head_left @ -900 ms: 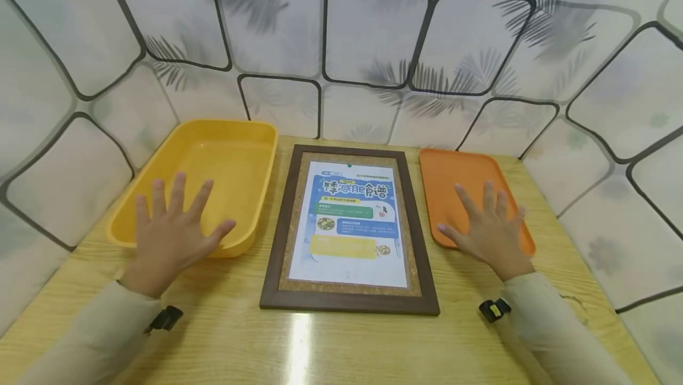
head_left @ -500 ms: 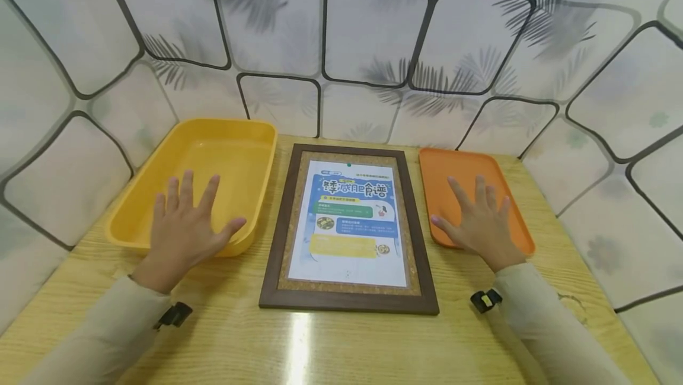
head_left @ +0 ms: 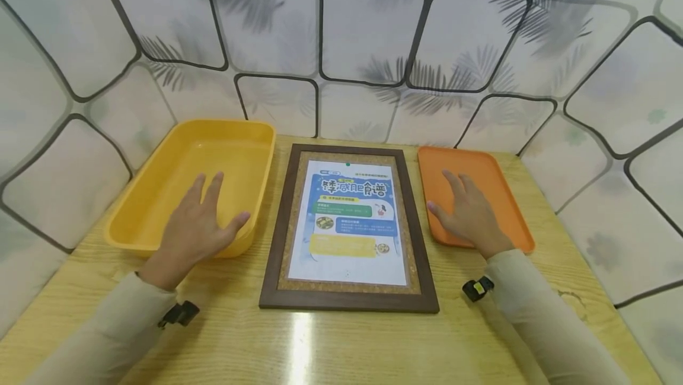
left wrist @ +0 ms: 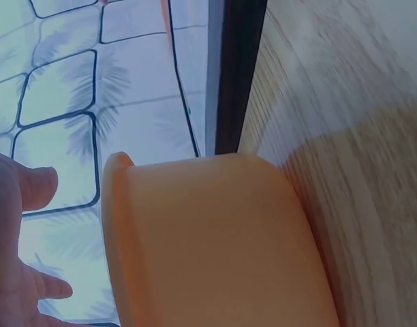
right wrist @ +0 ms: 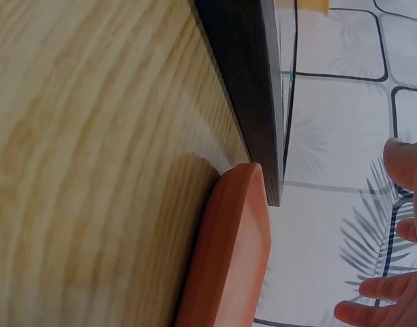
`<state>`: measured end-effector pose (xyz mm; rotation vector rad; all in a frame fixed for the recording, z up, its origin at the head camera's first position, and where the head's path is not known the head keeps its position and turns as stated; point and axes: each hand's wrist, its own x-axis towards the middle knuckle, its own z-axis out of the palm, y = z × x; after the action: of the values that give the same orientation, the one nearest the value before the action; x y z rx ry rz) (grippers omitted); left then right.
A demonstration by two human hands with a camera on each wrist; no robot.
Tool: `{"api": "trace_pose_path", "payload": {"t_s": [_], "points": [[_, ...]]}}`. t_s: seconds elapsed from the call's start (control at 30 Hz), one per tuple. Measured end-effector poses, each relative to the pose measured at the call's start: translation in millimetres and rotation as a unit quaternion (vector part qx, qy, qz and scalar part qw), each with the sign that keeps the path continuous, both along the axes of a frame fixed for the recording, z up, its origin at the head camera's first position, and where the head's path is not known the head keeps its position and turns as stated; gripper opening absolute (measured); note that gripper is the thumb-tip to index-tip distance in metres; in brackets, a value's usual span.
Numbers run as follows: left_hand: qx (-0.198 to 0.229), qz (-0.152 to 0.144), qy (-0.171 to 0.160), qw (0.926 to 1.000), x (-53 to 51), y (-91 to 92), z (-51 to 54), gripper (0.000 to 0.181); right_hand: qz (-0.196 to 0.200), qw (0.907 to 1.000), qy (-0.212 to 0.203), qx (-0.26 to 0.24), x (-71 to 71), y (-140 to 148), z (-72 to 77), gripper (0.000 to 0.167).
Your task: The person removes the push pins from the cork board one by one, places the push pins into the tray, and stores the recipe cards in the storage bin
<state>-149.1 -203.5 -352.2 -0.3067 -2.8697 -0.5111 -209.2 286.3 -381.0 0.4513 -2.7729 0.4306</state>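
Note:
In the head view my left hand (head_left: pixel 194 228) hovers over the near part of a deep yellow bin (head_left: pixel 229 156), fingers extended and thumb apart, holding nothing. My right hand (head_left: pixel 472 216) is above the left part of a shallow orange tray (head_left: pixel 493 186), also empty, fingers extended. Between them lies a brown-framed board (head_left: pixel 349 301) with a printed sheet (head_left: pixel 347 272) on cork. The left wrist view has the bin's wall (left wrist: pixel 215 238) beside the left hand (left wrist: pixel 18 238); in the right wrist view the tray (right wrist: pixel 225 259) is beside the right hand (right wrist: pixel 399 272).
A light wooden table (head_left: pixel 363 349) carries all three objects. Behind and at both sides stands a pale covering (head_left: pixel 373 35) patterned with dark rounded outlines and leaves. A black band device (head_left: pixel 180 314) is at the left cuff and another (head_left: pixel 477 288) at the right.
Both hands have moved inward toward the framed board, and both have turned so that their fingers overlap more in the head view. The bin, board and tray have stayed in place.

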Motion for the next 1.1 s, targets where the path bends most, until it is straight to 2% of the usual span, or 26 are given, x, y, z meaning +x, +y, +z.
{"api": "trace_pose_path", "payload": {"t_s": [0.2,0.4,0.6,0.73,0.93,1.1], "points": [[0.039,-0.010,-0.046,0.9982,-1.0,2.1,1.9,0.089,-0.002,0.9989,-0.032,-0.035,-5.3,-3.7,1.5,0.071],[0.079,-0.026,-0.063,0.9945,-1.4,6.8,3.1,0.088,0.004,0.9959,-0.059,-0.068,-11.0,-6.9,1.8,0.069],[0.108,-0.022,-0.092,0.9896,-2.7,12.8,7.2,0.088,-0.003,0.9927,-0.086,-0.085,-17.8,-11.2,2.6,0.069],[0.112,-0.027,-0.097,0.9886,-4.9,15.1,8.9,0.085,-0.015,0.9900,-0.104,-0.095,-22.3,-14.2,1.8,0.069],[0.138,-0.029,-0.101,0.9849,-6.5,16.2,11.5,0.076,-0.009,0.9857,-0.116,-0.122,-27.4,-20.3,4.5,0.068],[0.181,-0.033,-0.118,0.9758,-7.4,18.4,13.2,0.071,0.004,0.9811,-0.136,-0.138,-31.9,-24.2,8.0,0.066]]}}
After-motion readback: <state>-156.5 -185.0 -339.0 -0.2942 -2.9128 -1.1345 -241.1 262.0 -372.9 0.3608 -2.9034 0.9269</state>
